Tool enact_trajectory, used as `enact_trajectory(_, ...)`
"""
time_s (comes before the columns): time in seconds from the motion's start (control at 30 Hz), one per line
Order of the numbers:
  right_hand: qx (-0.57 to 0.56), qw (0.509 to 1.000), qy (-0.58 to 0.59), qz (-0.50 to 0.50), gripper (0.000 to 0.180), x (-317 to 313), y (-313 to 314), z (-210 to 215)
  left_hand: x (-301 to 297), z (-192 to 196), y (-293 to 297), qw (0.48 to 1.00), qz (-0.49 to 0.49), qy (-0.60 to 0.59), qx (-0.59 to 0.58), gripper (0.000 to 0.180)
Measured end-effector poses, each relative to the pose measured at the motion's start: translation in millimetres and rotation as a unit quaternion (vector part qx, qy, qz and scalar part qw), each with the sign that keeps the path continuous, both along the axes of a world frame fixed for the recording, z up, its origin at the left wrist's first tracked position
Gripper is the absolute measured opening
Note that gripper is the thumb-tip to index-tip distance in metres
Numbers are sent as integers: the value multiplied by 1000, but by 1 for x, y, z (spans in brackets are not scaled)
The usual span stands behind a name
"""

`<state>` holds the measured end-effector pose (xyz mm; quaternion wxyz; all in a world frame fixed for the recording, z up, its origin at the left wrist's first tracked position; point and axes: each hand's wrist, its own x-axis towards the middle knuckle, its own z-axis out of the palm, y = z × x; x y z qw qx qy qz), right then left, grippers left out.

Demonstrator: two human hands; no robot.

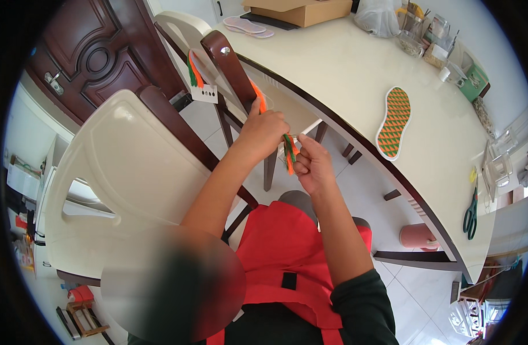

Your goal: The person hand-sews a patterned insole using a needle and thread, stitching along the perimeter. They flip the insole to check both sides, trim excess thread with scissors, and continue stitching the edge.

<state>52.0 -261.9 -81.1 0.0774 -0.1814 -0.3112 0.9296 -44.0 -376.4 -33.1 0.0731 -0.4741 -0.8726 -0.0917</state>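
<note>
A bundle of orange and green yarn (290, 153) hangs between my two hands. My left hand (263, 131) is closed on it from above, beside the dark wooden post of a chair back (232, 69). Close by on the right, my right hand (313, 165) is pinched at the bundle's edge; whatever lies between its fingertips is too small to make out. More orange yarn (259, 95) shows behind the post, above my left hand. Farther left, orange and green strands (195, 70) hang by a white card with punched holes (205, 94).
On the cream table (333, 63) lie an insole with an orange and green pattern (394, 123), dark-handled scissors (471, 217) and pale insoles (248, 26). A cardboard box (301, 11) sits at the back. Another chair (120, 172) stands at my left. A pink bucket (418, 236) is under the table.
</note>
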Motion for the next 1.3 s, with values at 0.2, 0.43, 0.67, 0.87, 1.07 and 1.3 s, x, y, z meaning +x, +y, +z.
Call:
enact_trajectory(0.2, -189, 976, 104, 33, 9, 13, 7, -10, 3, -6, -4, 1000, -7, 4, 19, 14)
enact_trajectory(0.43, -285, 935, 208, 37, 7, 21, 15, -10, 1, -11, -9, 1000, -1, 8, 0, 9)
enact_trajectory(0.67, -301, 935, 185, 17, 8, 33, 22, -14, 5, -10, -10, 1000, -4, -7, 9, 25)
enact_trajectory(0.87, -293, 931, 218, 30, 7, 37, 30, -36, 1, -4, -6, 875, 11, 23, 483, 42)
enact_trajectory(1.07, -305, 933, 192, 23, 8, 39, 28, -32, -97, 2, -1, 463, 405, -114, 780, 34)
enact_trajectory(1.3, -290, 939, 183, 24, 8, 36, 36, -41, -180, -34, -49, 609, 606, 92, 504, 82)
